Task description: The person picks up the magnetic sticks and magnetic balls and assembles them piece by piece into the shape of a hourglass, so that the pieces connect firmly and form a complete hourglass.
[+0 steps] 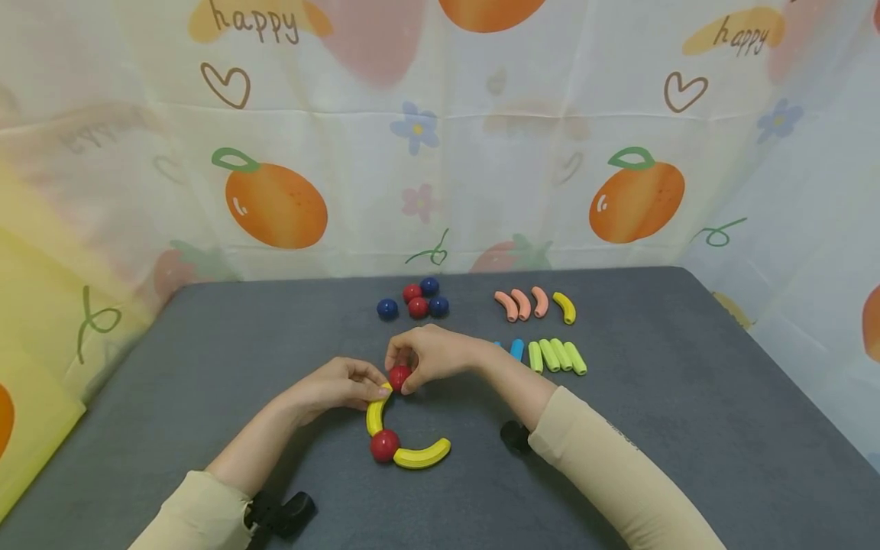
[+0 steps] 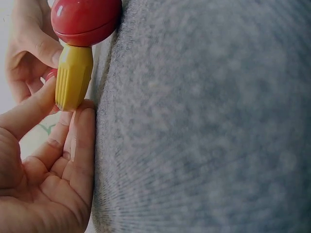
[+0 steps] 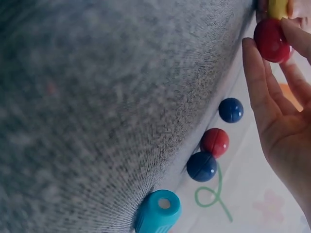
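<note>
Near the middle of the table, my left hand (image 1: 338,388) pinches the upper end of a curved yellow stick (image 1: 374,417) between thumb and fingers. My right hand (image 1: 435,354) grips a red ball (image 1: 399,377) right at that end; in the right wrist view the ball (image 3: 272,41) appears to touch the yellow stick (image 3: 278,8). The stick's lower end meets a second red ball (image 1: 385,445), large in the left wrist view (image 2: 86,20). From that ball a second curved yellow stick (image 1: 422,456) runs rightward along the table.
Loose blue balls (image 1: 388,308) and red balls (image 1: 417,308) lie at the back. Back right are several curved pink sticks (image 1: 521,304) and one curved yellow stick (image 1: 564,308). Before them lie straight green sticks (image 1: 558,355) and blue sticks (image 1: 517,350), partly behind my right arm.
</note>
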Demonstrator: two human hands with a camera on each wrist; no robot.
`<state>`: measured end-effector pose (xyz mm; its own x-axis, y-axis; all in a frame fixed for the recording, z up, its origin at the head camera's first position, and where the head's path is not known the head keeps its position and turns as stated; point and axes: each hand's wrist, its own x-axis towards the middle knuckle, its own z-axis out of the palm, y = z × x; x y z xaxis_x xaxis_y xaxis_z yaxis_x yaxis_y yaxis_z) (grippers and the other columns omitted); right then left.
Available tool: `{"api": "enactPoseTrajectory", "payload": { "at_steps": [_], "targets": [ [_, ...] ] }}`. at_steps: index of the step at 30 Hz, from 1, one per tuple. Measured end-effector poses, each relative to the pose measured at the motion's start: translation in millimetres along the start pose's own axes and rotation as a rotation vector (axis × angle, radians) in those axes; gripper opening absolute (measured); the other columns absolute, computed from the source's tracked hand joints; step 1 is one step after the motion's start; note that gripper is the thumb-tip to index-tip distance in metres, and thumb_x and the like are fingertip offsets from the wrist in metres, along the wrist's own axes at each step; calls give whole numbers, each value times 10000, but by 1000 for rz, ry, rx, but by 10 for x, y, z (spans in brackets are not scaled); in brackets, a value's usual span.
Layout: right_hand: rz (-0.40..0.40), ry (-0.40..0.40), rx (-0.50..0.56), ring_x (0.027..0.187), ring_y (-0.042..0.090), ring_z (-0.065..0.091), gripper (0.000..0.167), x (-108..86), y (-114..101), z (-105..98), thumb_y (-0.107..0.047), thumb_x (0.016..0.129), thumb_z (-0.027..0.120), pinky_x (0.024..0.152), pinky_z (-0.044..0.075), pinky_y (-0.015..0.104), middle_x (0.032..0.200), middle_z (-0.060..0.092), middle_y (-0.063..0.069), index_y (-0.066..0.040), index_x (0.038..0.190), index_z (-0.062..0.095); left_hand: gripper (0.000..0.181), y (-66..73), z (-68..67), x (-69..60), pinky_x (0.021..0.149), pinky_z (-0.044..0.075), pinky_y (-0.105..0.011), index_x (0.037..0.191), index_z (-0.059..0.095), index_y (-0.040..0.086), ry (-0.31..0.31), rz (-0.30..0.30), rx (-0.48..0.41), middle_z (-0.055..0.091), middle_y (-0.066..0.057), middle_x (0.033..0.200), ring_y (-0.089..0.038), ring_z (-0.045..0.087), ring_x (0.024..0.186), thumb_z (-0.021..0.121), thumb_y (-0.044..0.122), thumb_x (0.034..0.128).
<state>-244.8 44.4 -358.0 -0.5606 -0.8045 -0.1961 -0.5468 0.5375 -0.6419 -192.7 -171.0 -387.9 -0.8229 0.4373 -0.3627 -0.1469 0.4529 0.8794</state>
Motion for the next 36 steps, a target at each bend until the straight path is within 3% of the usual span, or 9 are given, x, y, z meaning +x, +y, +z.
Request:
{"api": "enactPoseTrajectory", "payload": {
  "at_steps": [7,13,17,25,32,36],
  "targets": [
    [-12,-9,24,830,53,680,305,-18,-30,2,-173,832,789,717,532,194,1030,707,-10,-180,1107,656,581,34,34,30,842,588,-331,1330,572,11,68,-33,36,683,-120,1223,-120,636,929,696,390,907],
    [-15,-15,37,820,69,695,307,-30,-55,17,-164,833,792,707,530,191,1040,710,-14,-168,1109,657,568,78,108,60,699,535,-268,1300,618,38,150,-45,78,729,-63,1100,-130,590,791,742,385,867],
    [-12,-11,70,833,74,705,320,-40,-30,13,-141,824,797,724,545,203,1034,700,-8,-161,1110,656,568,84,111,51,714,561,-276,1308,612,37,143,-49,60,738,-54,1075,-120,618,805,753,355,858],
    [23,53,114,916,138,701,337,-176,128,-135,-103,855,753,766,568,256,1149,664,85,-113,1175,647,375,99,124,0,740,608,-308,1085,678,47,96,-42,21,727,11,858,-118,657,733,769,323,849],
    [66,154,97,955,192,692,338,-344,306,-351,-123,887,718,800,567,271,1175,683,127,-72,1211,635,330,80,108,-46,747,611,-300,995,647,18,36,-11,18,683,0,807,-110,661,716,779,280,844],
    [139,235,106,1020,223,677,343,-465,415,-490,-119,896,704,836,569,299,1216,672,148,-55,1225,630,351,63,99,-51,768,618,-317,1054,634,-2,-24,14,-17,645,-16,851,-109,664,752,768,256,857]
  ]
}}
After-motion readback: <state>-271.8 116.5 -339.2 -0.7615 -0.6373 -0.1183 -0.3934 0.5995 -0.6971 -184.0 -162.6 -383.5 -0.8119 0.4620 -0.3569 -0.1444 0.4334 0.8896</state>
